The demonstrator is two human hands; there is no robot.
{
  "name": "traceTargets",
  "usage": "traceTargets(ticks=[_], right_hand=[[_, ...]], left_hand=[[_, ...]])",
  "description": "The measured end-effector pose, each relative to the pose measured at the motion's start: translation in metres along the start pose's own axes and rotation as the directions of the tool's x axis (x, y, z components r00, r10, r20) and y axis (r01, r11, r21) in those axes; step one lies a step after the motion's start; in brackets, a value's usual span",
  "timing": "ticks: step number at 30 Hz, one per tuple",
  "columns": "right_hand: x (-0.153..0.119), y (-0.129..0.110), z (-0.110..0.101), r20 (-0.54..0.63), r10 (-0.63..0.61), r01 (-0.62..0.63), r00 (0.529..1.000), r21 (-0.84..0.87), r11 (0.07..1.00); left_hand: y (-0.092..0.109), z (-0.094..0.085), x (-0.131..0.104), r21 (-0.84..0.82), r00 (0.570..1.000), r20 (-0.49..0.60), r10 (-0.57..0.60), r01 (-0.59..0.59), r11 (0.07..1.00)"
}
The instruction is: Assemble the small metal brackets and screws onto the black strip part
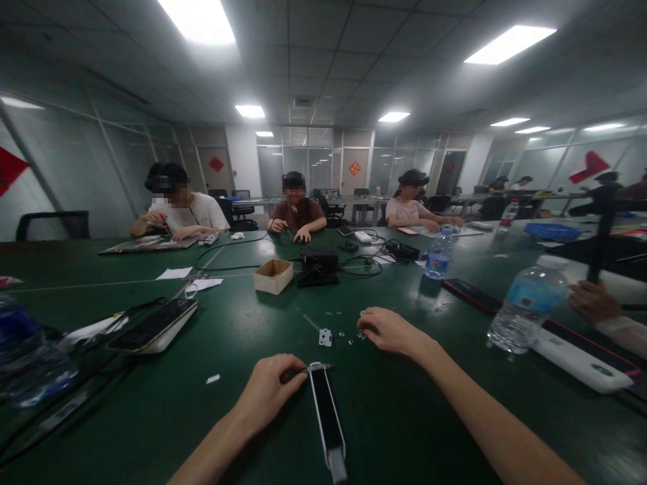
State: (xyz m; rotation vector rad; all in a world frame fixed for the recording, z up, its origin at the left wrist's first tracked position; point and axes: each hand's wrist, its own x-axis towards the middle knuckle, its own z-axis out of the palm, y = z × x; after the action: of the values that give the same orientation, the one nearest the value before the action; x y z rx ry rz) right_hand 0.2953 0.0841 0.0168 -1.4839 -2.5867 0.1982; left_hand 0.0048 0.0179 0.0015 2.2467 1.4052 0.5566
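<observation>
Near the middle of the green table (242,444) lies a long, narrow device (326,411) with a white frame and a dark face. My left hand (273,387) is at its far end, fingers pinched together around a thin dark rod-like piece that crosses that end; its kind does not show. Farther right, my right hand (391,330) is closed, its fingertips down on the tabletop over small shiny metal bits, and what it grips is mostly hidden. Between the hands sits a small silver bracket-like part (325,337), with tiny loose pieces (350,342) to its right.
Beyond my hands stand an open cardboard box (273,277) and a black device (319,263) with cables. Water bottles (530,303) and a white power bank-like block (581,360) are at right. A phone (154,325) lies at left. Several people sit around.
</observation>
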Motion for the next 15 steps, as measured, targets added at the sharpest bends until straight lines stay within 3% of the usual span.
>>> traceTargets(ticks=[7,15], right_hand=[[0.001,-0.021,0.007,0.005,-0.085,0.085,0.996,0.029,0.996],[0.004,-0.03,0.011,-0.005,0.009,-0.008,1.0,0.067,0.998]], left_hand=[[0.0,0.0,-0.001,-0.022,1.0,-0.011,0.007,-0.007,1.0],[0.004,-0.001,-0.001,-0.037,0.999,-0.012,-0.03,0.029,0.999]])
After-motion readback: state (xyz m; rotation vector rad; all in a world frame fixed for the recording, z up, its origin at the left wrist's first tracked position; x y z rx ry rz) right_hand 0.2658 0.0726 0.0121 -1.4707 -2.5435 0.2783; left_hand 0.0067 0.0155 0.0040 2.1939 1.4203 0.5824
